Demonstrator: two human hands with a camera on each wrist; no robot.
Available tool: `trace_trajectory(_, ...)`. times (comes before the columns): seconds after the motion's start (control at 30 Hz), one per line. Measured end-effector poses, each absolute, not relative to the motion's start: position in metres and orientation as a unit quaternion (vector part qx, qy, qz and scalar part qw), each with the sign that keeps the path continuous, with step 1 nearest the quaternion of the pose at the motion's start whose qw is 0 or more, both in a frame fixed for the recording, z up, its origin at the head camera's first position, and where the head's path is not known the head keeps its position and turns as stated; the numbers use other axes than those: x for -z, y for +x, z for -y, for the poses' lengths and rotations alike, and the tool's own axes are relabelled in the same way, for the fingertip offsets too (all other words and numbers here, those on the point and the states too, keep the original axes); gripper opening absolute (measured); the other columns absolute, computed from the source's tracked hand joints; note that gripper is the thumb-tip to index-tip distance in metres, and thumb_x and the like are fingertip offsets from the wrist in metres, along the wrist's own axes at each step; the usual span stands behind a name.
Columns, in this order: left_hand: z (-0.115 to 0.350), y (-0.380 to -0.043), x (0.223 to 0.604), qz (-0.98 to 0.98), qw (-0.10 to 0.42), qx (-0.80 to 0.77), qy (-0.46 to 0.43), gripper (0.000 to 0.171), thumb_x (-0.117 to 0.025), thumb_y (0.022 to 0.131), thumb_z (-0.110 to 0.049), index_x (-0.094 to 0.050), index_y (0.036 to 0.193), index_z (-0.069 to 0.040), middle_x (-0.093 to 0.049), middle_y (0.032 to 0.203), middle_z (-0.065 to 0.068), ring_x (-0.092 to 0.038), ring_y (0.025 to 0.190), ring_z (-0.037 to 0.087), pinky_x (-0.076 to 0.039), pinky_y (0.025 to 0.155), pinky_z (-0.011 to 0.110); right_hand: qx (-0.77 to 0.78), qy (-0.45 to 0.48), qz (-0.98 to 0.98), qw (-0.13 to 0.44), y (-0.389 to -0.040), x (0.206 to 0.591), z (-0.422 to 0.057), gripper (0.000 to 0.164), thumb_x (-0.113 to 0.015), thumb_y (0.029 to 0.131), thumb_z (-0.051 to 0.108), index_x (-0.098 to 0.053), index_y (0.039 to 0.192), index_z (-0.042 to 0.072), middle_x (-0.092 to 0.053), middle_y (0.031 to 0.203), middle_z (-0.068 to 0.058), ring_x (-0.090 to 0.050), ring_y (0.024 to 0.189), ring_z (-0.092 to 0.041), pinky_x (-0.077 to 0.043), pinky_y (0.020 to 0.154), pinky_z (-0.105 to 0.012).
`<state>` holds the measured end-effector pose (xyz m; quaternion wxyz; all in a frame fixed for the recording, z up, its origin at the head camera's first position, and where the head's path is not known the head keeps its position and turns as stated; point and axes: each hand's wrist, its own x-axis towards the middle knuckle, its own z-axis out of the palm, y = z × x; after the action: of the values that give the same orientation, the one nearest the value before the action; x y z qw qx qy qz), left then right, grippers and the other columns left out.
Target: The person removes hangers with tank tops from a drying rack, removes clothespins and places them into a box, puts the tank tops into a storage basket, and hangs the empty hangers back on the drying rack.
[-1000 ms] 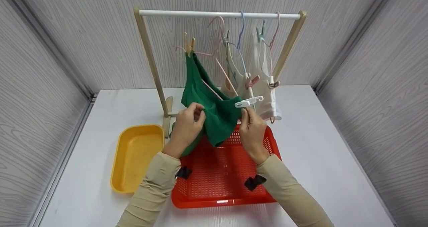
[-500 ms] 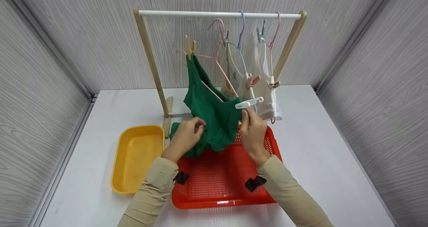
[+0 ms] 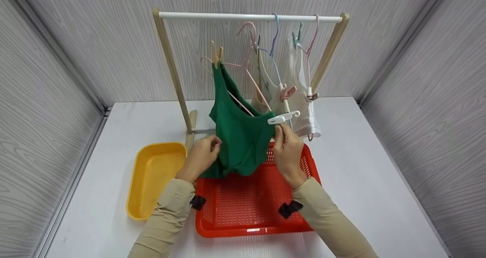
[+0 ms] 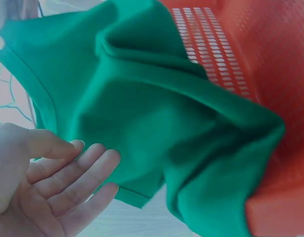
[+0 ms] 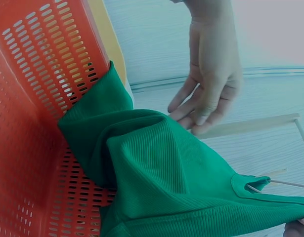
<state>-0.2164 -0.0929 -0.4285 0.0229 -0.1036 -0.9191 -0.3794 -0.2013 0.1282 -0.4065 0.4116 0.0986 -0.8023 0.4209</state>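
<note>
A green ribbed tank top (image 3: 243, 140) hangs tilted on a pink hanger (image 3: 257, 89), its far strap clipped with a yellow clothespin (image 3: 217, 54). My right hand (image 3: 288, 147) pinches the near end of the hanger and the top, just below a white hooked plastic piece (image 3: 284, 117). In the right wrist view, only its fingertips (image 5: 296, 229) show at the lower right corner. My left hand (image 3: 201, 155) is at the top's left side with its fingers loosely bent, holding nothing. The left wrist view shows its fingers (image 4: 82, 182) spread close to the fabric.
A red perforated basket (image 3: 258, 229) stands below the top, with a yellow tray (image 3: 133, 189) to its left. Behind is a rack with a white rod (image 3: 212, 16). A beige top (image 3: 267, 92) and a white top (image 3: 300, 110) hang from it, with clips on them.
My left hand has let go of the green tank top and moved down and left. The fabric has dropped and hangs straighter. My right hand has kept its hold almost in place.
</note>
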Motion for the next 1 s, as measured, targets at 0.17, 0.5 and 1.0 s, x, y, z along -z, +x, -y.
trace_trajectory(0.17,0.1,-0.219,0.434,0.93,0.029,0.357,-0.085,0.017,-0.054,0.095,-0.008,-0.065,0.104,0.003,-0.069,0.101,0.019,-0.061,0.085,0.028,-0.057,0.085,0.041,-0.416,0.099,0.803,0.415,-0.2,0.407,-0.129,0.011,-0.056,0.094,0.002,-0.065,0.091,-0.005,-0.069,0.075,-0.019,-0.065,0.066,-0.026,-0.059,0.065,-0.035)
trace_trajectory(0.5,0.115,-0.221,0.446,0.968,-0.041,0.247,-0.011,0.031,-0.063,0.092,-0.012,-0.061,0.116,0.008,-0.065,0.116,0.026,-0.065,0.103,0.037,-0.054,0.091,0.049,-0.417,0.1,0.8,0.42,-0.198,0.404,-0.134,0.011,-0.057,0.093,-0.001,-0.066,0.088,-0.006,-0.066,0.069,-0.017,-0.059,0.061,-0.023,-0.051,0.059,-0.025)
trace_trajectory(1.0,0.123,-0.22,0.455,0.97,-0.09,0.225,-0.007,0.018,-0.062,0.089,-0.004,-0.062,0.098,0.011,-0.061,0.085,0.018,-0.05,0.071,0.023,-0.051,0.068,0.038,-0.438,0.126,0.791,0.409,-0.194,0.405,-0.146,0.01,-0.058,0.092,-0.002,-0.066,0.089,-0.008,-0.065,0.068,-0.018,-0.057,0.06,-0.022,-0.042,0.061,-0.006)
